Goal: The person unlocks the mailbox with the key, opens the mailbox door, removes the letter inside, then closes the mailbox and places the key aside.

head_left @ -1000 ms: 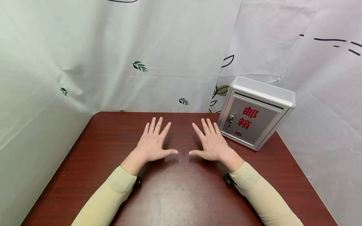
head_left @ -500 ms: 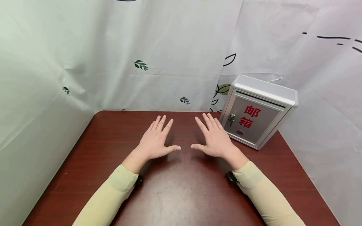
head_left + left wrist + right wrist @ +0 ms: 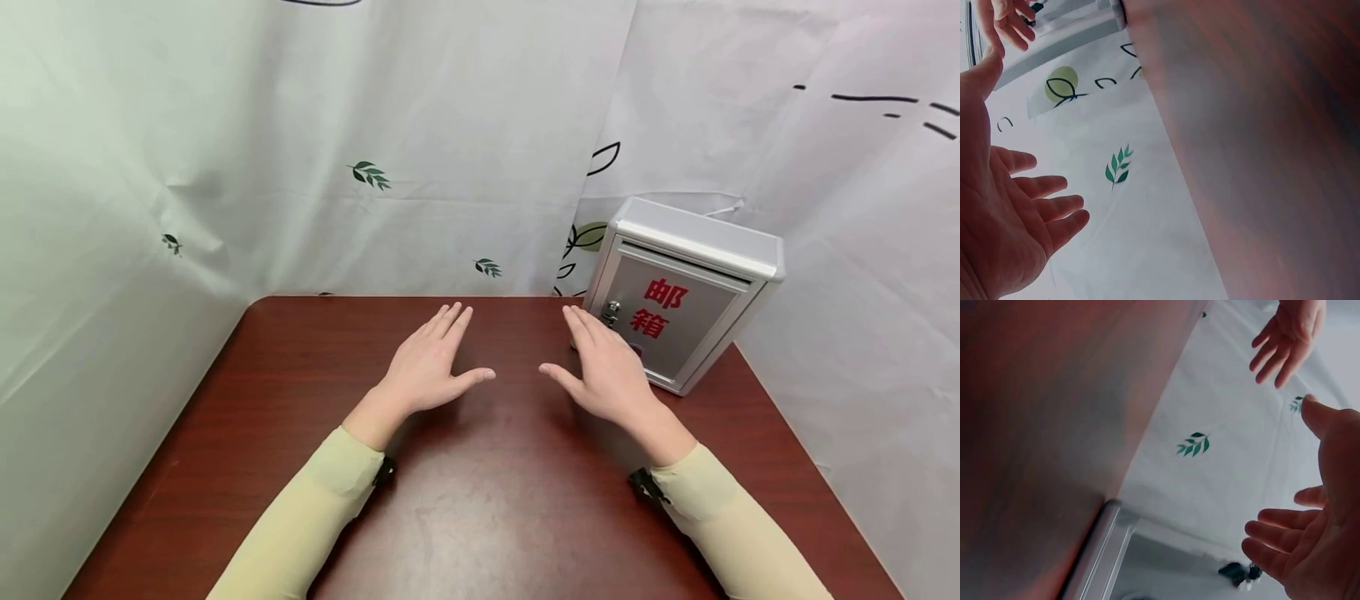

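Note:
My left hand (image 3: 426, 367) hovers over the middle of the brown table with its fingers extended and thumb spread to the right. Opposite it, my right hand (image 3: 611, 371) is held the same way, thumb pointing left. Both are empty. A silver metal mailbox (image 3: 690, 308) with red characters stands at the back right, its door closed and a small lock with a key (image 3: 611, 312) on the left side of the door. In the head view the right hand covers the mailbox's lower left corner; the right wrist view shows the mailbox (image 3: 1100, 556) close by that hand.
The dark red-brown wooden table (image 3: 465, 500) spreads under both arms. A white curtain (image 3: 435, 108) with leaf prints hangs behind it and along both sides. Dark straps (image 3: 648, 486) show at the sleeve cuffs.
My hands have turned so the palms face each other more, with fingers drawn closer together. They have moved somewhat apart, the right one shifting right in front of the mailbox's corner.

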Demonstrator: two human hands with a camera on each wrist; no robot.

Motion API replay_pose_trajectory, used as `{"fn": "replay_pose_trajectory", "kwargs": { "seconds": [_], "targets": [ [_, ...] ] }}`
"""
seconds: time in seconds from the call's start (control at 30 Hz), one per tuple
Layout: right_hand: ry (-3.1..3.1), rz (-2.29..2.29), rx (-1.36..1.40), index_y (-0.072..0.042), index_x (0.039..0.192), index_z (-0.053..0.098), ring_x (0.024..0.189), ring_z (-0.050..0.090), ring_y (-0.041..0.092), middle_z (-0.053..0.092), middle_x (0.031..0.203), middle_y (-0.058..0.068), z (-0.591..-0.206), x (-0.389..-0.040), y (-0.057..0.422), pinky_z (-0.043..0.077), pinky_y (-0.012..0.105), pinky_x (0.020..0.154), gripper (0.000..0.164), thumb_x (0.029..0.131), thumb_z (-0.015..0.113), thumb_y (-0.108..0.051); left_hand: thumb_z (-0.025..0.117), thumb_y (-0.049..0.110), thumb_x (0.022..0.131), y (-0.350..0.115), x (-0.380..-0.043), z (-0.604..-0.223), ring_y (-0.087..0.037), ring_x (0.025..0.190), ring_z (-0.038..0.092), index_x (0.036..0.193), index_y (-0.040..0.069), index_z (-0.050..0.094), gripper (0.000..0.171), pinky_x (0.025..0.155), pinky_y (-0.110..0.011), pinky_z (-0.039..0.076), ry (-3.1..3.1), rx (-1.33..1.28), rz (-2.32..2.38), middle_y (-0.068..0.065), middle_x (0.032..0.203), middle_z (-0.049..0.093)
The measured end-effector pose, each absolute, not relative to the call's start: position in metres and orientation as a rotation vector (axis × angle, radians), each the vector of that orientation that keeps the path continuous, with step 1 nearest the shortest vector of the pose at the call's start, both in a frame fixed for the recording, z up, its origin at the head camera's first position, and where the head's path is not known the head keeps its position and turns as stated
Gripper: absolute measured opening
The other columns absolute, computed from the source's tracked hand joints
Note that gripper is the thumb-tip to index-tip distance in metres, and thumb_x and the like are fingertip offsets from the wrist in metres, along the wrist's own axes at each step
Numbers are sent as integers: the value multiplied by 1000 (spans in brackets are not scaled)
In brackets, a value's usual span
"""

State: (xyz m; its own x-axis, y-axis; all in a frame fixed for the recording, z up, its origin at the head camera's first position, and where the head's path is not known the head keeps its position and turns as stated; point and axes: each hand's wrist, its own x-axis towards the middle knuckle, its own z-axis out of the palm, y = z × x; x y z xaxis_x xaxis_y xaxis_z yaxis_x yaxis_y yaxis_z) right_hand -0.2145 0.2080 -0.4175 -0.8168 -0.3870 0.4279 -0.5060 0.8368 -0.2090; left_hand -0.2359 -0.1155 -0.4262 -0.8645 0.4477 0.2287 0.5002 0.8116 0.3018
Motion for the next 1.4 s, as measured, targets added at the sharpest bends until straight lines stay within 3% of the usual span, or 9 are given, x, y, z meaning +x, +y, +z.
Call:
{"fn": "replay_pose_trajectory", "kwargs": {
  "seconds": [0.43, 0.9, 1.4],
  "targets": [
    [-2574, 475, 628, 2, 166, 44, 147, 54, 46, 55, 161, 27, -426, -192, 245, 45, 67, 119, 91, 98, 85, -41, 62, 73, 104, -82, -245, -430, -30, 168, 29, 175, 6, 32, 103, 131, -52, 34, -2845, -784, -692, -14, 181, 33],
    [-2549, 436, 549, 0, 161, 53, 143, 56, 47, 59, 156, 27, -426, -171, 278, 45, 67, 115, 83, 94, 89, -33, 63, 72, 104, -53, -260, -432, -26, 166, 33, 177, 10, 30, 101, 127, -54, 40, -2859, -783, -787, -7, 182, 32],
    [-2476, 455, 450, 0, 159, 55, 136, 59, 49, 62, 151, 27, -422, -157, 312, 46, 67, 109, 81, 91, 88, -28, 57, 66, 110, -17, -271, -430, -24, 167, 30, 178, 9, 24, 95, 130, -48, 36, -2839, -862, -844, -7, 183, 29]
  ]
}}
